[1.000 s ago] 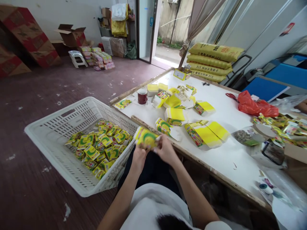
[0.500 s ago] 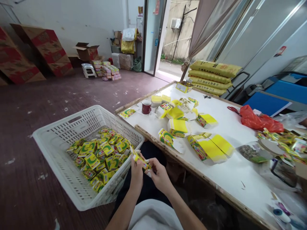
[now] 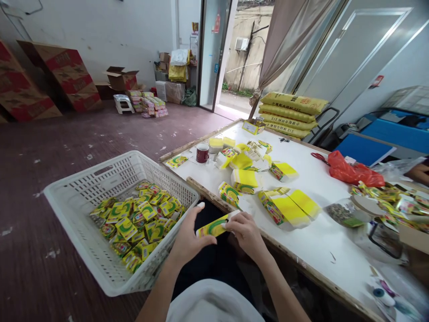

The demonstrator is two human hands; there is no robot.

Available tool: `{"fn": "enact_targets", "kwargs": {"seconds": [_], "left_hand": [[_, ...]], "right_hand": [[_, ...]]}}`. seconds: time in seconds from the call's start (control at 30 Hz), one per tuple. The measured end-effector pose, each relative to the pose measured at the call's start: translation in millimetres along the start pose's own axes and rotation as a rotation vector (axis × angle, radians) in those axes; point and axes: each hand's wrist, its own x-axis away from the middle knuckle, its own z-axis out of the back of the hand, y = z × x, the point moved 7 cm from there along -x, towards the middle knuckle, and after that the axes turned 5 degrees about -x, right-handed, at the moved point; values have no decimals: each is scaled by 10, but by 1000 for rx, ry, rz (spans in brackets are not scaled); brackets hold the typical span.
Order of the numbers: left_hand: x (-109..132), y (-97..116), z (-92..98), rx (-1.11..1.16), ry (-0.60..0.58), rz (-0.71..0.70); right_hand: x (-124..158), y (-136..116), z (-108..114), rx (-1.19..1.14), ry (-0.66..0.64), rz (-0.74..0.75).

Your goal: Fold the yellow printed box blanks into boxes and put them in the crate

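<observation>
Above my lap, my right hand pinches one end of a small yellow-and-green carton, which looks flat and lies sideways. My left hand is open at the carton's other end, thumb and fingers spread; whether it touches the carton I cannot tell. Left of my legs, a white plastic basket holds a heap of small yellow-and-green packets. To the right, stacks of flat yellow cartons lie on the white table.
A dark red mug stands near the table's left edge. Farther right lie a red plastic bag, red-handled scissors and a pile of wrappers. Yellow sacks are stacked behind the table. Part of another person's arm shows at the right.
Both hands were close together on the carton. My left hand has let go and spread its fingers, while my right hand has moved right, still gripping the carton. The view has shifted slightly.
</observation>
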Motion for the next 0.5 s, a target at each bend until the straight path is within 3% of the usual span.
{"fn": "enact_targets", "kwargs": {"seconds": [0.1, 0.17, 0.23, 0.3, 0.4, 0.5], "left_hand": [[78, -34, -272, -163, -303, 70], [119, -34, -410, -180, -376, 96], [126, -3, -471, -192, -335, 95], [137, 25, -520, -205, -304, 80], [173, 16, -599, -214, -312, 37], [195, -10, -626, -254, -290, -69]], "right_hand": [[64, -184, -143, 56, -116, 121], [101, -169, -138, 22, 44, 87], [166, -4, -89, -95, 307, -53], [240, 240, -162, -310, 448, -241], [270, 475, -513, -682, 313, -490], [270, 472, -744, -898, 128, -626]]}}
